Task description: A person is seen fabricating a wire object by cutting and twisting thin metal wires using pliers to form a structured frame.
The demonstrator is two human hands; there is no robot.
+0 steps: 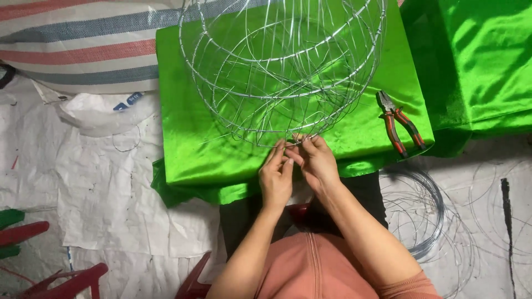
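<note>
Wire frame, round, upper centre on green cloth, near rim directly above both hands. Left hand and right hand side by side, fingertips pinched on thin wire at that rim, right slightly nearer. Pliers at right on cloth, untouched; wire coil lower right.

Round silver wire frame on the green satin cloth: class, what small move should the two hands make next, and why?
Probably keep twisting the thin wire tight at the lower rim of the round silver wire frame. Both the left hand and right hand pinch at that rim, while the orange-handled pliers lie unused on the green satin cloth.
</note>
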